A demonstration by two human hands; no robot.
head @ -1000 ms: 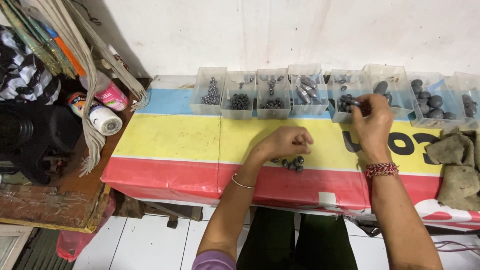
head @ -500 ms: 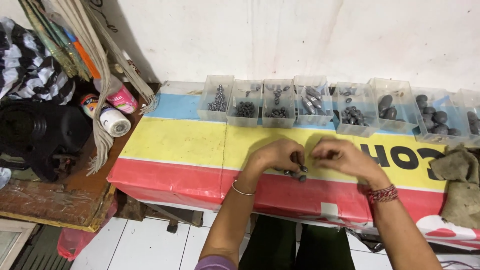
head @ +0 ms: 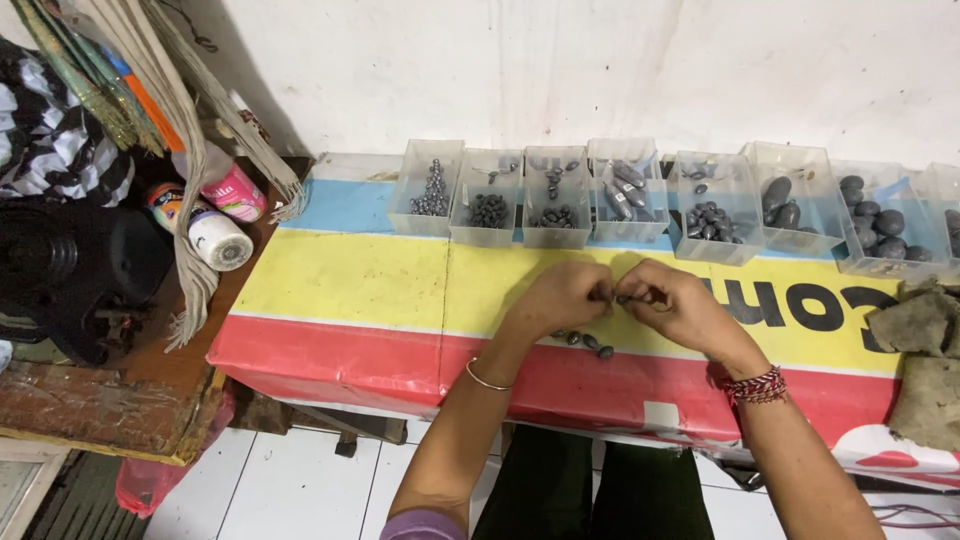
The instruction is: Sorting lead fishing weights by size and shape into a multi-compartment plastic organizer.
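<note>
My left hand point(head: 562, 297) and my right hand point(head: 668, 303) meet over the yellow band of the striped table cover point(head: 350, 285). Their fingertips pinch a small dark lead sinker point(head: 620, 298) between them. A few loose sinkers point(head: 585, 342) lie on the cover just below my left hand. A silver bangle rings my left wrist, and a red braided band rings my right.
A row of clear plastic boxes point(head: 557, 197) with grey sinkers sorted by size lines the wall. Two cans point(head: 212, 235) and a black machine point(head: 75, 275) sit on the wooden shelf at left. Grey cloth point(head: 925, 350) lies at the right edge.
My right hand has drawn back from the boxes toward my left hand, and both now meet over the yellow band. The view has shifted slightly.
</note>
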